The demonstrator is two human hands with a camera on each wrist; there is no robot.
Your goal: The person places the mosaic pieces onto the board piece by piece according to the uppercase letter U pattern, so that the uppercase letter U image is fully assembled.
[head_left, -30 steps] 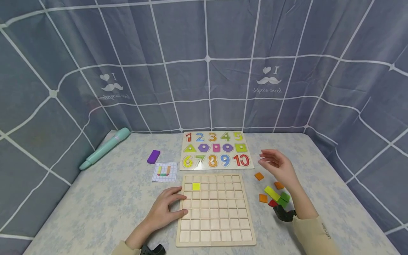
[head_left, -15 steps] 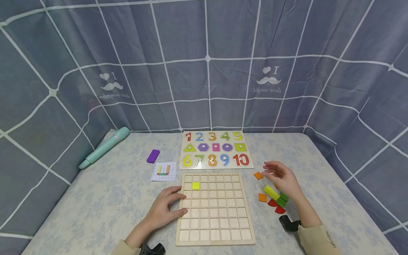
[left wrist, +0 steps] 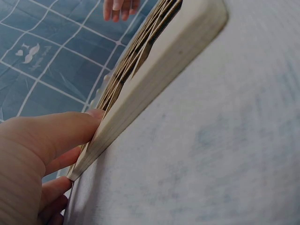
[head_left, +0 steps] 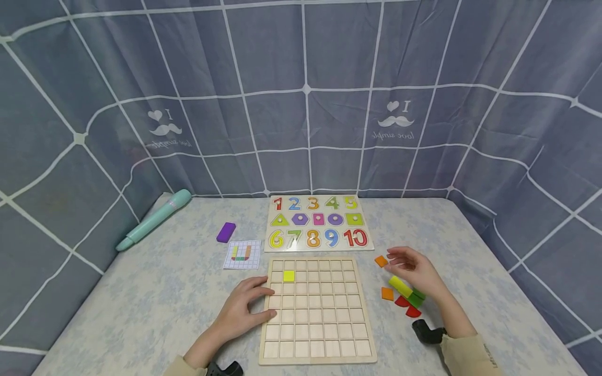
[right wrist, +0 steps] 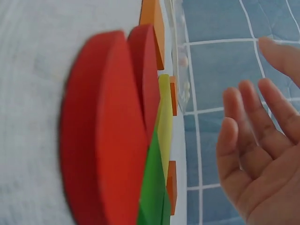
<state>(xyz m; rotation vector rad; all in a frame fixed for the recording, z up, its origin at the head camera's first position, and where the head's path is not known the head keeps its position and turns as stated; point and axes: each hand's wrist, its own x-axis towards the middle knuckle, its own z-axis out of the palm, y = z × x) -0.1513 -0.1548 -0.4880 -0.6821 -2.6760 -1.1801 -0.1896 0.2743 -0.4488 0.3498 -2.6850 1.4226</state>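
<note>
My left hand (head_left: 240,308) touches the left edge of a wooden grid board (head_left: 317,353), its thumb and fingertips apart along the frame. The left wrist view shows the thumb (left wrist: 70,131) against the board's rim. One yellow square tile (head_left: 289,275) sits in the board's grid. My right hand (head_left: 416,271) hovers over loose blocks to the right, holding nothing, with fingers loosely bent. Below and around it lie orange squares (head_left: 388,294), a yellow strip (head_left: 400,286), green pieces (head_left: 416,298) and red curved pieces (right wrist: 119,140). In the head view the hand partly hides this group.
A number and shape puzzle board (head_left: 320,219) lies behind the grid board. To its left are a pattern card (head_left: 242,255) with a U shape and a purple block (head_left: 226,232). A mint-green stick-shaped object (head_left: 155,219) leans far left. Grey curtains (head_left: 301,120) enclose the table.
My right hand has come down and nearer, from beyond the loose blocks to just above them; the red pieces show more fully. My left hand stays at the board's edge.
</note>
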